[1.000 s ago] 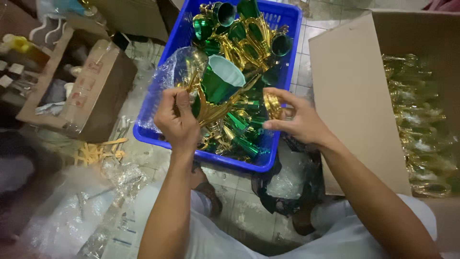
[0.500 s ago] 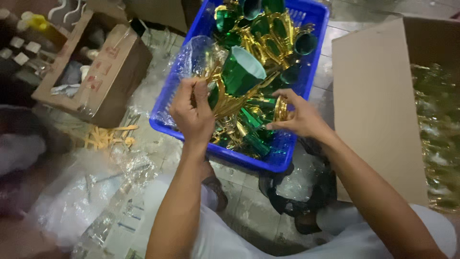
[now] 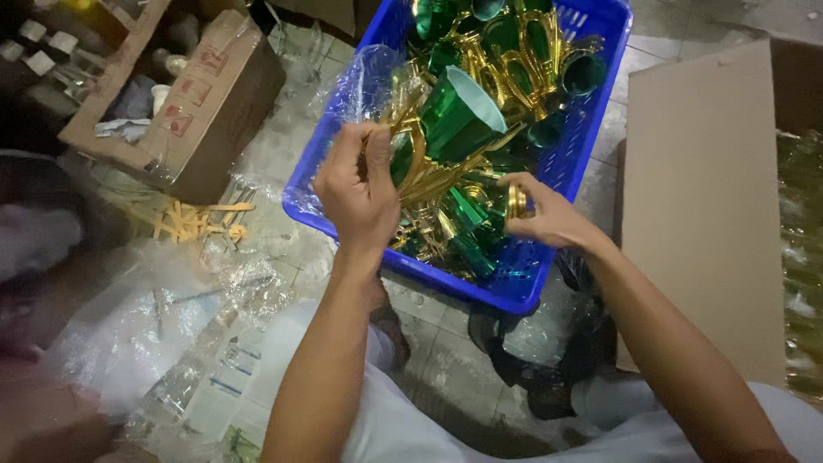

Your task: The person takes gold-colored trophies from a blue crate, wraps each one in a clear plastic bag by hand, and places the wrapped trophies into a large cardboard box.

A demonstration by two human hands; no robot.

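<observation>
tiled floor crowded with boxes: left hand [image 3: 360, 184] grips a green cup [image 3: 454, 116] by its gold handles above the blue crate [image 3: 591, 129], right hand [image 3: 544, 214] pinching a gold ring [image 3: 517, 202] clear of it for fitting.

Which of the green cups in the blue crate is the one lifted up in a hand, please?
The green cup with the pale inside and gold handles, gripped by the left hand. The other green cups lie loose in the blue crate.
</observation>
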